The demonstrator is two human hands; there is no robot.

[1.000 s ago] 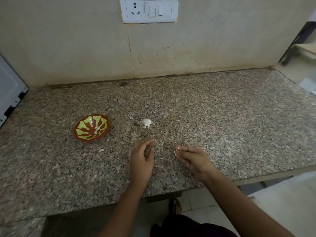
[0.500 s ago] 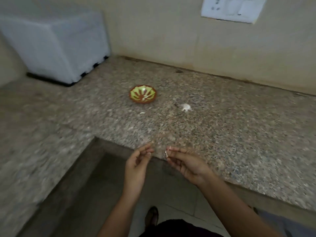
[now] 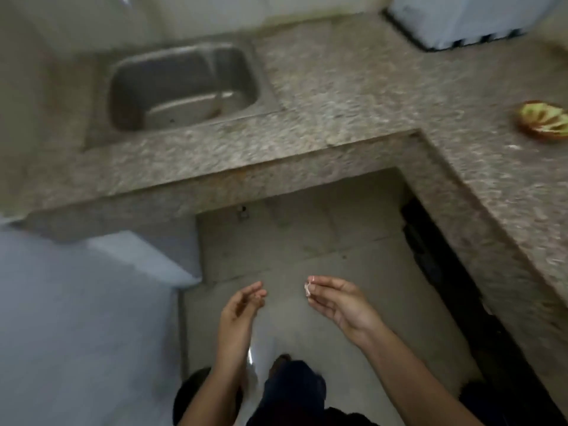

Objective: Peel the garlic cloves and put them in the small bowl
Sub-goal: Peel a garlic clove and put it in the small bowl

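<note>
Well, both hands are held out in front of the body over the floor (image 3: 307, 241), off the counter (image 3: 353, 96) and a little apart from each other. The right hand (image 3: 341, 302) is palm up, its thumb and first finger nipped together on a small pale, pinkish garlic bit (image 3: 308, 289); the other fingers lie loosely curved beneath. Whether that bit is a clove or only skin is too blurred to say. The left hand (image 3: 239, 312) is turned edge-on with the palm facing the right one, fingers almost straight and slack, thumb close by the fingertips (image 3: 260, 295). I cannot tell if anything tiny sits between those tips.

Below the wrists, dark clothing (image 3: 292, 392) shows at the bottom.

Well away, up at the far right edge, the bowl (image 3: 544, 124) sits on the counter, brown outside with a green and yellow pattern inside, partly cut off by the frame. A small white fleck (image 3: 513, 146) lies on the stone just beside it.

That speckled counter runs in an L, along the back and down the right side. A steel sink (image 3: 239, 72) is set into the back run, to the left. A white appliance (image 3: 461, 20) stands in the far right corner. A big pale box (image 3: 76, 318) fills the left side, close by the left arm.
</note>
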